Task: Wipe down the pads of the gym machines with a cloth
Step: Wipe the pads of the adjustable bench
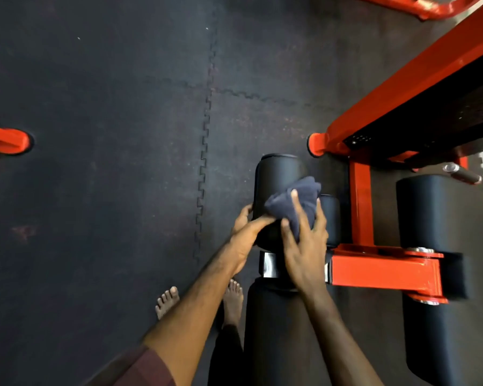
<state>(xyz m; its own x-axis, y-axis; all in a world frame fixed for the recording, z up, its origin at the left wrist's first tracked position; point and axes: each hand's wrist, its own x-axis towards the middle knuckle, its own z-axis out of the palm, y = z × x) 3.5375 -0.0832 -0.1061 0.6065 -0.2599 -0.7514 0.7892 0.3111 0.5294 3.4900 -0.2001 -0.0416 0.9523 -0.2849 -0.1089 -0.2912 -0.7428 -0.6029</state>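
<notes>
Item: dark grey cloth [293, 201], bunched, pressed onto the upper black roller pad [276, 176] under my right hand [304, 246], whose fingers are spread and curled into the fabric, gripping it. My left hand [246, 232] sits just beside it, fingers wrapped round the left flank of the same pad, fingertips meeting the cloth's edge. Below both wrists: a second black pad [273, 330], running toward me. Right of my right hand: red machine frame [379, 268], then another black pad [441, 218] beyond it. Beneath my left forearm: my bare feet [168, 300] on black interlocking floor mats [109, 190].
</notes>
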